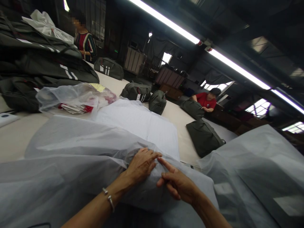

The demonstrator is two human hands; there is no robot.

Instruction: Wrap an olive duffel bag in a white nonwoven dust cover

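At the far left, dark bags (42, 68) are stacked on the table (14, 136) beside a clear plastic packet (71, 96) of papers. In the middle foreground, the left hand (141, 164), with a bracelet at its wrist, presses down with curled fingers bunching the white translucent cover (78, 148) that is draped over a bulky shape. Just right of it, the right hand (178, 183) rests on the same cover, index finger extended and gripping nothing; farther right lies a dark green bag (204, 136), and a person in red (206, 99) sits beyond.

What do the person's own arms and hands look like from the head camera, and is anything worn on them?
Both forearms are bare, with no sleeves or gloves in view. The left hand has a thin silver bangle at its wrist, open-ended with small rounded tips. The right hand shows no ring, watch or bracelet. Nails look short and unpainted.
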